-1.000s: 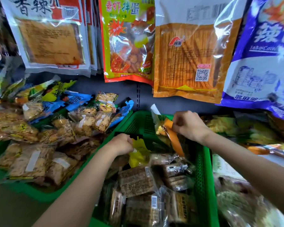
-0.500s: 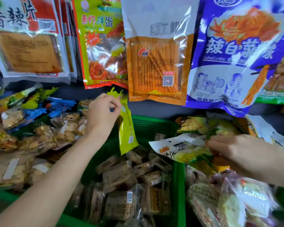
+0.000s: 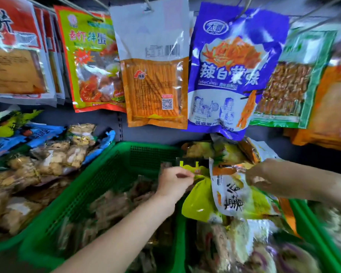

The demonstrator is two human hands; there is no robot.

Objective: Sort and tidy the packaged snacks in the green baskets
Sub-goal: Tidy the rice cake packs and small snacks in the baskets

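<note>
My left hand (image 3: 174,181) pinches the top of a yellow-green snack packet (image 3: 198,201), which hangs over the divide between the middle green basket (image 3: 98,186) and the right green basket (image 3: 311,229). My right hand (image 3: 264,175) grips the upper edge of a white and yellow packet with black characters (image 3: 238,196), held over the right basket just beside the yellow-green one. The middle basket holds several brown clear-wrapped snacks (image 3: 114,209). The picture is blurred by motion.
A left basket (image 3: 0,247) is piled with brown and blue packets (image 3: 53,154). Large bags hang overhead on hooks: an orange one (image 3: 156,91), a blue one (image 3: 230,75), a green-yellow one (image 3: 93,62). More mixed packets (image 3: 244,245) fill the right basket.
My left hand has carried the yellow-green packet from above the left basket down and right to the right basket's edge. My right hand still holds the white and yellow packet, now tilted upright.
</note>
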